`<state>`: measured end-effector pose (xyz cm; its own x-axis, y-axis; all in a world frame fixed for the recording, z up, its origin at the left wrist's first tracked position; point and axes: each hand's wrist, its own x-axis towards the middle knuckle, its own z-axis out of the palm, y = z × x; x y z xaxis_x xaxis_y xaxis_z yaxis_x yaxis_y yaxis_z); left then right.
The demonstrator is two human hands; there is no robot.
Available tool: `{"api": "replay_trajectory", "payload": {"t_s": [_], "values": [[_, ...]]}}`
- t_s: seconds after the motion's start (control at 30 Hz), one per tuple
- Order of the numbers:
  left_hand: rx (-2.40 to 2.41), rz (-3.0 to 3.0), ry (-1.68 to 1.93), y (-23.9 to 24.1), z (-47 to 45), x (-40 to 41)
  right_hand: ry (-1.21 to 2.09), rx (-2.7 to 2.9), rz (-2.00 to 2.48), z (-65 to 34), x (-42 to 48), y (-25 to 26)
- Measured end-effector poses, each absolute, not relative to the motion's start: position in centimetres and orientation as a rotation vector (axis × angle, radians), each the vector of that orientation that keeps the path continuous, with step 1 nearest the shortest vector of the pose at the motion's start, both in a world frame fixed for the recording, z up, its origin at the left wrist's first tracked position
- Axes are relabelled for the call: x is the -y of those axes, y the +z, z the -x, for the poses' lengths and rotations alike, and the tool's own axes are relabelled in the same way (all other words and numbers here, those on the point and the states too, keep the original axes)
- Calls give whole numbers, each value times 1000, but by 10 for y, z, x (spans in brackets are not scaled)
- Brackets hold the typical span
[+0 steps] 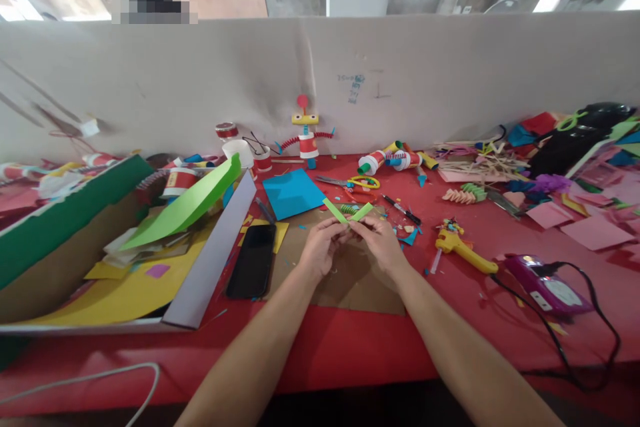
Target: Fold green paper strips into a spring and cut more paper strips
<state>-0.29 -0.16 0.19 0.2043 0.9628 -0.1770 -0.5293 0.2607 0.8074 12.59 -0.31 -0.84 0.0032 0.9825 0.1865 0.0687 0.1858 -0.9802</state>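
Note:
Both my hands meet over a brown cardboard sheet [370, 290], fingers pinched together on green paper strips [361, 212]. My left hand [321, 247] grips them from the left, and my right hand [377, 240] from the right. Two strip ends stick up in a V, where the strips cross between my fingertips. Just behind lies a folded green paper spring [349, 209]. A blue paper sheet [293, 193] and yellow-handled scissors [364, 182] lie beyond my hands. A black pen [403, 210] rests to their right, a dark phone [251, 261] to their left.
An open box [210, 260] with coloured paper stands at left. On the right are a yellow glue gun [465, 250], a purple power box [547, 283] with a black cable, and pink paper [595, 223]. A paper-cup robot figure [308, 145] stands by the white partition [225, 73].

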Motion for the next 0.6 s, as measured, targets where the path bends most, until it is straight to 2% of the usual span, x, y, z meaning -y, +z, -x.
{"api": "replay_trajectory", "payload": {"t_s": [0.23,0.6], "values": [[-878,-794,1059,3,10,-2,1260,1316,1103,-133,1,-4],[-725,-601,1297,-3,1,-2,949,1268,1077,-117,9,-7]]}}
